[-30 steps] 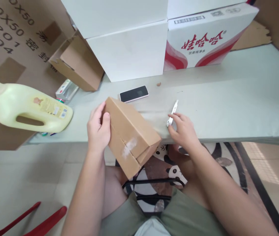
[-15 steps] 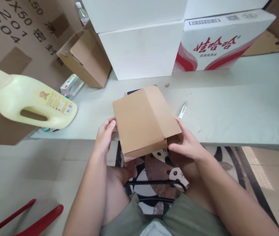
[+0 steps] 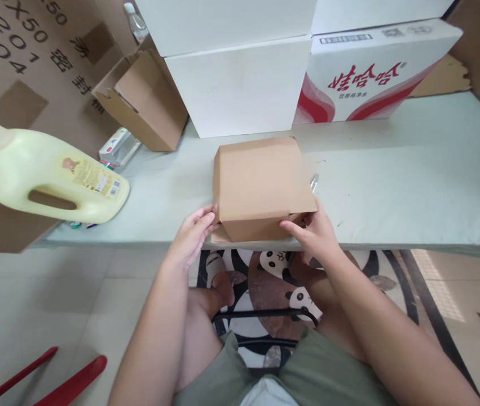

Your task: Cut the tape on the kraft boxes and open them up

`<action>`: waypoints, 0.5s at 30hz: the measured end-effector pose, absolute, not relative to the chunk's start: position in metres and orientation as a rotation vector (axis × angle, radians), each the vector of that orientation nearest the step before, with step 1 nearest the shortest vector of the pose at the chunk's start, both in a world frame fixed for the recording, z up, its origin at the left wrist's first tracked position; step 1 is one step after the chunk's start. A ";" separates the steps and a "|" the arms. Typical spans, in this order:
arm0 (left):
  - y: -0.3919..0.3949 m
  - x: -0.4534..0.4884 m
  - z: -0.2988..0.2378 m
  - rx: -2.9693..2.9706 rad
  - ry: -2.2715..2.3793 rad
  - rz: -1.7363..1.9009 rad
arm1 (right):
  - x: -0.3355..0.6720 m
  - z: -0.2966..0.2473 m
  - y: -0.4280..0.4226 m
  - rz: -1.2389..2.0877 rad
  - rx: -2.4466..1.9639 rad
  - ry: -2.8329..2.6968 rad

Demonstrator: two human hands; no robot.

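Observation:
A brown cardboard box [image 3: 259, 180] lies near the front edge of the cloth-covered table, partly folded, with a flap jutting out along its right side. My left hand [image 3: 195, 231] pinches its lower left corner, thumb on top and fingers curled under. At the front right corner, my right hand [image 3: 313, 228] grips the box, thumb on the front wall and the other fingers behind the flap. Just beyond the right hand lies a white and grey utility knife [image 3: 315, 182], partly hidden by the box.
A yellow jug [image 3: 49, 175] stands at the left table edge. Behind it are a folded brown carton [image 3: 150, 96] and a clear pack [image 3: 119, 148]. White boxes [image 3: 240, 84] and a red-and-white water carton [image 3: 362, 79] line the back. Red chair legs [image 3: 74, 380] show lower left.
The box has moved away from me, onto the table, and turned squarer to its edge. Both hands have moved with it, keeping hold. The dark-edged object behind it is now hidden.

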State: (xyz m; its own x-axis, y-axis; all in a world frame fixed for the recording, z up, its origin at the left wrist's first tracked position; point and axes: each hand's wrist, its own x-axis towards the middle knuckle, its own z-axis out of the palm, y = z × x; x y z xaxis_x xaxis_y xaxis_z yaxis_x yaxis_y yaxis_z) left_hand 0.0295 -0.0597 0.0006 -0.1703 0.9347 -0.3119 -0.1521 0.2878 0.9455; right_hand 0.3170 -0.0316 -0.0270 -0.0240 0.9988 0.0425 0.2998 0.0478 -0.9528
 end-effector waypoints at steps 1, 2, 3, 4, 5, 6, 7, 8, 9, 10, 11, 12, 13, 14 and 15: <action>-0.059 0.032 -0.001 0.796 1.348 1.178 | 0.318 -0.028 -0.031 1.029 -1.382 -1.470; -0.059 0.035 -0.001 0.792 1.315 1.210 | 0.319 -0.029 -0.031 1.028 -1.380 -1.477; -0.058 0.037 -0.002 0.787 1.293 1.255 | 0.319 -0.029 -0.031 1.024 -1.375 -1.484; -0.058 0.039 -0.002 0.789 1.284 1.299 | 0.320 -0.029 -0.032 1.021 -1.365 -1.484; -0.058 0.041 -0.002 0.801 1.286 1.331 | 0.321 -0.028 -0.032 1.024 -1.349 -1.473; -0.058 0.042 -0.002 0.823 1.298 1.351 | 0.321 -0.026 -0.033 1.036 -1.328 -1.447; -0.058 0.042 -0.002 0.851 1.317 1.363 | 0.321 -0.024 -0.033 1.056 -1.304 -1.409; -0.057 0.043 -0.002 0.880 1.340 1.371 | 0.321 -0.022 -0.033 1.076 -1.283 -1.363; -0.057 0.042 -0.002 0.910 1.365 1.379 | 0.321 -0.020 -0.033 1.090 -1.267 -1.314; -0.057 0.042 -0.001 0.938 1.400 1.377 | 0.321 -0.018 -0.033 1.100 -1.258 -1.271; -0.058 0.041 -0.001 0.962 1.441 1.362 | 0.321 -0.017 -0.033 1.104 -1.254 -1.237; -0.058 0.039 0.000 0.978 1.481 1.333 | 0.321 -0.016 -0.033 1.104 -1.254 -1.215; -0.058 0.038 0.000 0.983 1.513 1.297 | 0.320 -0.016 -0.033 1.103 -1.257 -1.200; -0.058 0.036 0.001 0.973 1.527 1.271 | 0.320 -0.016 -0.034 1.095 -1.262 -1.187; -0.058 0.034 0.003 0.949 1.522 1.276 | 0.320 -0.016 -0.034 1.084 -1.263 -1.173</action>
State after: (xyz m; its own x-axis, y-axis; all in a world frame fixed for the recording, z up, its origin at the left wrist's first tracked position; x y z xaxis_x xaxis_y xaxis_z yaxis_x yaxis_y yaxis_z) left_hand 0.0338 -0.0576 0.0026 -0.2938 0.9421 -0.1615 0.0058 0.1707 0.9853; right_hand 0.3203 -0.0341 -0.0160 0.1082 0.9935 0.0364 0.0415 0.0321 -0.9986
